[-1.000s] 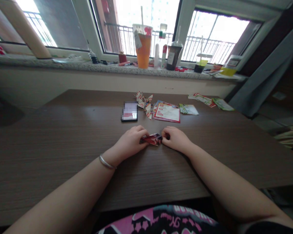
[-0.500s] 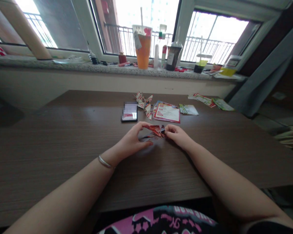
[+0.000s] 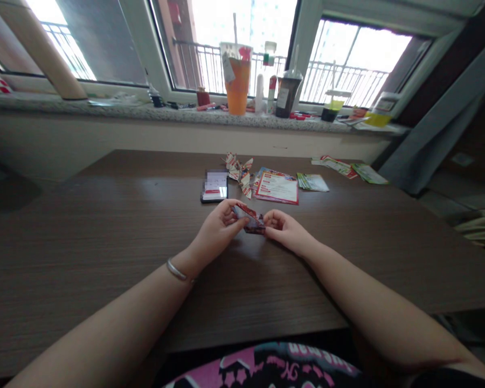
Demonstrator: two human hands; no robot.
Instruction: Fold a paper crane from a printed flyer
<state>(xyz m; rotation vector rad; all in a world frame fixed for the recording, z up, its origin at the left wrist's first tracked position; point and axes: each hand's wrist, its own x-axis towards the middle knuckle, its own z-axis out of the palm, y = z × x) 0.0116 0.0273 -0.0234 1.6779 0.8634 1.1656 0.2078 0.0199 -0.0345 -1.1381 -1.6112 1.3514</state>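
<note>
Between my two hands is a small piece of folded paper (image 3: 250, 222), printed in red, dark and pale tones. My left hand (image 3: 218, 226) pinches its left side, thumb across the front and fingers behind. At the paper's right end, my right hand (image 3: 285, 229) grips the edge between thumb and fingers. Both hands are just above the brown table (image 3: 105, 242). Beyond them lie a phone (image 3: 215, 187) with its screen lit, several folded paper figures (image 3: 240, 173) with red and white stripes, and a stack of printed sheets (image 3: 277, 187) with a red border.
Right of the sheets lie green and white papers (image 3: 313, 182), with more colourful papers (image 3: 369, 173) at the table's far right. Along the windowsill (image 3: 145, 111) stand an orange drink cup (image 3: 237, 83), a dark drink cup (image 3: 286, 94) and several small items.
My left thumb has closed onto the paper, which was spread apart between thumb and fingers before. The paper has tilted and shifted slightly left, and my right hand has moved a little left with it.
</note>
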